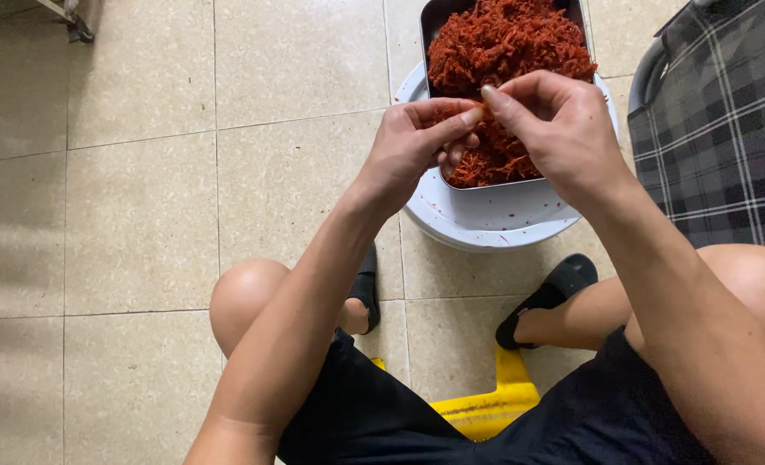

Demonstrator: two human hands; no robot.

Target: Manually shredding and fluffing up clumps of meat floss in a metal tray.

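a: knees and black shorts (374, 413) sit closest, with a yellow stool (490, 405) showing between the legs at 6 o'clock. what are the hands doing?

b: both meet at about 12 o'clock over a dark tray (434, 17) heaped with red shredded stuff (503, 43). the left hand (417, 142) and right hand (554, 125) each have thumb and forefinger closed narrow on one small tuft of red shreds (477, 108), held between them just above the heap.

a: and the tray?

b: it rests on a white bucket lid (486, 215), on the tiled floor (141, 215). a checked cloth (727, 129) lies at 2 o'clock.

a: how would you do this pulling well?

b: i'd judge small pinches work best: grip close to each other, tease apart gently so strands separate rather than snap, and stay right over the tray so loose bits fall back in. the other fingers look curled out of the way, which helps.

a: any risk?

b: crumbs already dot the lid, so drifting off-centre likely spills more.
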